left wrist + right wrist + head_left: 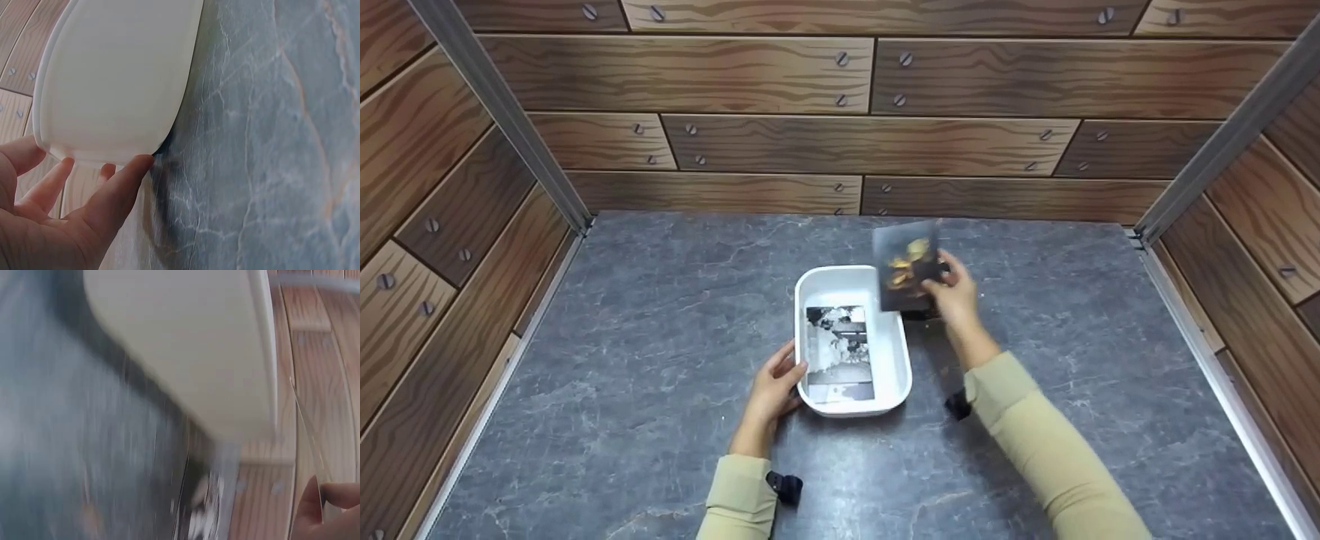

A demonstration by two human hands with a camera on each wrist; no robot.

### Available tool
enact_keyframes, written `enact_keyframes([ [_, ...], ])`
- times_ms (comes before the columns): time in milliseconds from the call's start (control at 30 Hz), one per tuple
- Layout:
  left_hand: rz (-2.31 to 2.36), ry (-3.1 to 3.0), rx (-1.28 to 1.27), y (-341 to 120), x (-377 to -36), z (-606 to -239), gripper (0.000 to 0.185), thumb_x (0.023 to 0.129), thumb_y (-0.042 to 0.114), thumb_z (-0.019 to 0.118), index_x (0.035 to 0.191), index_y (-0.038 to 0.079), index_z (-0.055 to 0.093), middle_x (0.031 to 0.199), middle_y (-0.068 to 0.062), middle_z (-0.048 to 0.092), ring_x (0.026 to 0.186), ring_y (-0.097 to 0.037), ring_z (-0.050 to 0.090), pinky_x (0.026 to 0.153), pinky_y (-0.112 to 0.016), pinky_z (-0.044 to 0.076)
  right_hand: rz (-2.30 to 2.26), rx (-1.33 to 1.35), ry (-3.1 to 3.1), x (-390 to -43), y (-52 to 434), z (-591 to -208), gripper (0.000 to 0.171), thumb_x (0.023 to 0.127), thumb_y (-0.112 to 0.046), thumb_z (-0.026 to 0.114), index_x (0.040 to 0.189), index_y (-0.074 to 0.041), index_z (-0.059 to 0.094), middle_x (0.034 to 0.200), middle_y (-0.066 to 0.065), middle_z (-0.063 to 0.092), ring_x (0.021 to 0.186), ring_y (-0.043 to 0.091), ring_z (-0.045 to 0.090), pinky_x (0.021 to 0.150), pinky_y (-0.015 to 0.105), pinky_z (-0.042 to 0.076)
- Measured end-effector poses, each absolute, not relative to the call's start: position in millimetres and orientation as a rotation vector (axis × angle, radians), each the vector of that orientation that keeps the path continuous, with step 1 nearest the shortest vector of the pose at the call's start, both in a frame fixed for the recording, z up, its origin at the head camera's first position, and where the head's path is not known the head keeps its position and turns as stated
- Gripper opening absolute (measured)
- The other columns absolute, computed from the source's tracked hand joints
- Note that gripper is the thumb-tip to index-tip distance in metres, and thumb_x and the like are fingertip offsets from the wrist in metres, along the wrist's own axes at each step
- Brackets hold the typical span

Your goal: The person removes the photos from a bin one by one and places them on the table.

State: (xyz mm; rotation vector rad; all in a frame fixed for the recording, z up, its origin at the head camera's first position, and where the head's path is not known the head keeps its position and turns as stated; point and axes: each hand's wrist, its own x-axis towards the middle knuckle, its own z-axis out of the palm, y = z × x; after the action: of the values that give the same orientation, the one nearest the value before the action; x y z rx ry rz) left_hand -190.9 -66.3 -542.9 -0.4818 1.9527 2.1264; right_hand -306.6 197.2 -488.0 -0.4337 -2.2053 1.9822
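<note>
A white oblong tray (897, 352) sits mid-table with a black-and-white photo (840, 346) lying flat inside it. My left hand (777, 382) rests against the tray's near left side, fingers straight on its wall (118, 84). My right hand (952, 292) pinches a dark photo with orange-yellow shapes (907, 264), held tilted in the air just above the tray's far right corner. In the right wrist view the tray's wall (191, 354) is blurred, and the held photo's thin edge (306, 433) runs up from my fingertips (332, 512).
The grey marble-patterned tabletop (660, 315) stretches all around the tray. Wood-plank walls (840, 127) with metal corner posts enclose it at the back and on both sides.
</note>
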Motion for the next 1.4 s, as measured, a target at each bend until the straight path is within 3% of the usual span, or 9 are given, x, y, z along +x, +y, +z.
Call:
enact_keyframes([
  [100,2.109,1.975,-0.493,-66,-193,-543,0.053,0.096,0.014,0.059,0.146,0.011,0.042,0.143,-0.028,0.044,0.111,-0.032,0.060,0.076,-0.040,0.059,1.989,-0.530,-2.175,-320,224,-486,0.060,0.084,0.012,0.060,0.141,-0.003,0.048,0.130,0.020,0.053,0.104,0.016,0.051,0.072,0.013,0.044],
  [267,2.113,1.958,-0.498,-67,-192,-544,0.053,0.096,0.014,0.059,0.147,0.011,0.041,0.143,-0.028,0.044,0.108,-0.030,0.061,0.076,-0.039,0.059,2.007,-0.698,-2.098,-337,263,-486,0.058,0.084,0.012,0.061,0.139,-0.003,0.050,0.111,0.013,0.059,0.074,0.002,0.051,0.064,0.011,0.046],
  [367,2.113,1.959,-0.495,-68,-192,-543,0.054,0.096,0.014,0.058,0.147,0.010,0.041,0.143,-0.028,0.044,0.107,-0.029,0.061,0.075,-0.038,0.059,2.042,-0.790,-2.051,-344,286,-489,0.061,0.084,0.014,0.059,0.141,-0.003,0.048,0.130,0.018,0.057,0.082,0.004,0.054,0.067,0.011,0.048],
  [500,2.109,1.968,-0.485,-67,-191,-543,0.054,0.096,0.014,0.059,0.147,0.011,0.041,0.143,-0.028,0.043,0.108,-0.030,0.061,0.075,-0.038,0.059,2.062,-0.887,-2.049,-348,315,-497,0.064,0.087,0.013,0.056,0.146,-0.006,0.042,0.153,0.013,0.038,0.105,0.013,0.053,0.077,0.013,0.049],
  [733,2.132,1.948,-0.464,-67,-190,-541,0.055,0.097,0.013,0.057,0.148,0.009,0.039,0.143,-0.030,0.042,0.111,-0.034,0.059,0.079,-0.042,0.059,2.098,-1.018,-2.130,-341,344,-521,0.066,0.091,0.007,0.055,0.151,-0.014,0.034,0.158,0.011,0.028,0.079,0.001,0.054,0.076,0.013,0.048],
  [833,2.133,1.960,-0.465,-67,-190,-542,0.054,0.096,0.013,0.058,0.147,0.010,0.040,0.143,-0.030,0.042,0.113,-0.034,0.059,0.079,-0.043,0.059,2.077,-1.039,-2.140,-339,346,-533,0.063,0.091,0.005,0.056,0.150,-0.009,0.035,0.155,0.015,0.032,0.100,0.012,0.060,0.091,0.017,0.048],
  [967,2.133,1.962,-0.461,-67,-190,-544,0.054,0.096,0.013,0.058,0.147,0.009,0.040,0.141,-0.030,0.044,0.111,-0.033,0.059,0.078,-0.042,0.059,1.880,-1.047,-2.234,-336,345,-545,0.056,0.092,-0.001,0.058,0.145,-0.001,0.041,0.152,0.018,0.038,0.134,0.026,0.043,0.110,0.029,0.039],
  [1167,2.147,1.960,-0.466,-67,-191,-543,0.054,0.096,0.012,0.058,0.147,0.008,0.040,0.140,-0.030,0.045,0.112,-0.034,0.059,0.080,-0.043,0.059,1.352,-0.925,-2.512,-332,337,-551,0.045,0.093,-0.013,0.062,0.134,0.005,0.053,0.134,0.026,0.054,0.123,0.037,0.051,0.110,0.044,0.036],
  [1400,2.173,1.947,-0.438,-67,-191,-542,0.054,0.097,0.011,0.057,0.147,0.007,0.038,0.141,-0.032,0.043,0.110,-0.033,0.060,0.081,-0.044,0.058,1.141,-0.830,-2.652,-328,335,-553,0.044,0.095,-0.018,0.061,0.131,0.006,0.054,0.129,0.027,0.057,0.120,0.041,0.051,0.108,0.050,0.032],
])
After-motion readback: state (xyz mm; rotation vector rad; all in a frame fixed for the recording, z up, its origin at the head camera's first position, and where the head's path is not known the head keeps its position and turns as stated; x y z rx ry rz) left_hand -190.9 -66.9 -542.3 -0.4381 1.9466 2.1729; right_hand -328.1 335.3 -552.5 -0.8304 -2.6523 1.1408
